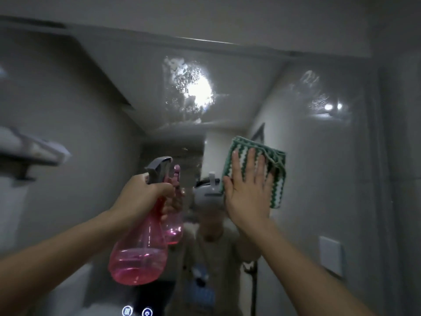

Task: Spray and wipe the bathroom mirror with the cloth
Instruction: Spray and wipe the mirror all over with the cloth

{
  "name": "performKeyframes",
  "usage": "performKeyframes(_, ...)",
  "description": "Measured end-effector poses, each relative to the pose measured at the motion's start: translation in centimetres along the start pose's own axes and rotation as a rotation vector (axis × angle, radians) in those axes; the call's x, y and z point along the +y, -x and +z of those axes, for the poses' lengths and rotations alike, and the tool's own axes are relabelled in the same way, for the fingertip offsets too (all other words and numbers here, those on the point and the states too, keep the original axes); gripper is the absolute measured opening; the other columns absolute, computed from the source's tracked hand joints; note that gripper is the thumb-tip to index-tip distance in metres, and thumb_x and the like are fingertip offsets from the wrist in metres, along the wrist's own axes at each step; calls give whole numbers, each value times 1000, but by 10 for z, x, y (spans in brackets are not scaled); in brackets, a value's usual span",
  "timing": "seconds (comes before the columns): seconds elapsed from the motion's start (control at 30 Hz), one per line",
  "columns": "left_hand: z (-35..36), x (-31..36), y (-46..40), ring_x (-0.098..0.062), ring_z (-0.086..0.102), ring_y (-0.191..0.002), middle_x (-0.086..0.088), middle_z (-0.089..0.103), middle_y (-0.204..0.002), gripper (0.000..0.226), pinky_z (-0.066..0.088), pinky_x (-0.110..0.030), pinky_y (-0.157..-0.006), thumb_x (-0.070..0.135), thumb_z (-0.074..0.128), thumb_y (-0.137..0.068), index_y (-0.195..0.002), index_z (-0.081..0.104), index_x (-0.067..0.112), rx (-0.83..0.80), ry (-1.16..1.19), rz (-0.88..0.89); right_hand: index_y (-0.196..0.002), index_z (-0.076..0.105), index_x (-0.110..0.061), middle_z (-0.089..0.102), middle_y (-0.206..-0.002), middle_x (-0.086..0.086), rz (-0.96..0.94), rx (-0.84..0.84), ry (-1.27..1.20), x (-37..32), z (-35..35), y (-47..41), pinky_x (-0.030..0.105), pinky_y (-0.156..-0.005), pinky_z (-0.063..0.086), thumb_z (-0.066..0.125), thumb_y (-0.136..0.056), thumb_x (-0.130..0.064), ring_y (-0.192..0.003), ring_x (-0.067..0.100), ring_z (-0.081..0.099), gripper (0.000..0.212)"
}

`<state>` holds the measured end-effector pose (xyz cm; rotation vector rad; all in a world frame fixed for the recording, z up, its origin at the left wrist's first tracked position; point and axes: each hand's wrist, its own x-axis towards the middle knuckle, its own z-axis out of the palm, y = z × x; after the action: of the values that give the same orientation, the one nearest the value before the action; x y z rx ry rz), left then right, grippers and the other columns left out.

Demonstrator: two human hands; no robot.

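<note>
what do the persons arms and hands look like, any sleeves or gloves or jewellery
Both forearms are bare: no sleeves reach them. The left hand and right hand wear no gloves, and no rings, watch or bracelets show. The fingernails look short and unpainted, though the picture is blurred.

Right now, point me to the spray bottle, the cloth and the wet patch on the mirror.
spray bottle (139, 258), head view, on the pink body above the liquid line.
cloth (279, 179), head view, on the green-and-white striped part right of the fingers.
wet patch (189, 87), head view, on the droplets high on the mirror.
</note>
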<state>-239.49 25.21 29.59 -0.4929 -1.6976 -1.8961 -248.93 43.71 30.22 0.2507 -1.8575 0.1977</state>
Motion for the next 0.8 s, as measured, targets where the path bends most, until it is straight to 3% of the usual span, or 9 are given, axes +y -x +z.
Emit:
performKeyframes(0.1,-31,3,3,-12,37,-27,-4,42,-34,23,32,-17,-32,-15,45,-83,-67,53,0,72,-28,-1,-144,-24,-30,-36,-147,2,-83,-71,-20,-51,14,-8,40,-107,-21,8,-101,-47,-132,17,-36,56)
performKeyframes(0.13,-41,4,3,-13,36,-27,-4,40,-34,25,31,-16,-32,-15,45,-83,-66,53,2,96,-34,0,-147,-17,-30,-31,-150,3,-108,-54,-18,-68,21,-9,44,-111,-13,15,-102,-44,-137,19,-30,57)
performKeyframes(0.2,-62,6,4,-14,35,-26,-6,36,-34,20,31,-16,-32,-15,45,-82,-72,55,0,125,-45,3,-152,10,-26,-1,-159,8,-120,26,-8,-102,28,-8,51,-114,13,20,-98,-43,-146,26,0,57)
performKeyframes(0.33,-102,4,6,-20,37,-30,-8,38,-36,19,35,-20,-36,-12,50,-78,-97,55,-12,165,-136,32,-149,29,-26,24,-156,9,-154,-80,-59,-154,42,2,51,-109,28,23,-94,-40,-143,27,25,57)
performKeyframes(0.37,-109,3,8,-20,38,-31,-9,40,-36,22,36,-22,-37,-10,51,-78,-99,55,-15,172,-164,36,-148,31,-26,26,-156,9,-164,-65,-43,-162,41,5,51,-110,28,21,-93,-39,-142,26,28,57)
performKeyframes(0.47,-124,-1,14,-21,39,-30,-9,40,-36,24,36,-23,-37,-9,53,-79,-102,53,-17,186,-206,31,-152,-4,-29,-13,-159,6,-280,-184,-20,-172,51,7,50,-114,-8,10,-96,-39,-147,23,-5,58)
performKeyframes(0.6,-120,-5,17,-21,39,-31,-10,40,-38,23,37,-24,-35,-11,53,-78,-101,52,-17,195,-234,45,-152,3,-31,-7,-160,3,-339,-120,42,-158,41,5,49,-117,5,15,-99,-41,-148,21,3,55)
performKeyframes(0.7,-105,-4,14,-22,41,-34,-10,43,-40,20,38,-27,-44,-10,55,-77,-95,54,-19,179,-254,58,-150,-8,-38,-18,-158,-4,-492,-194,112,-126,31,-7,45,-116,-4,16,-102,-43,-147,20,8,53)
performKeyframes(0.8,-82,3,12,-22,42,-35,-11,44,-41,21,40,-27,-43,-10,54,-77,-95,52,-21,153,-267,72,-147,-15,-42,-23,-157,-7,-436,-191,139,-88,13,-21,44,-116,-6,13,-102,-44,-147,19,3,53)
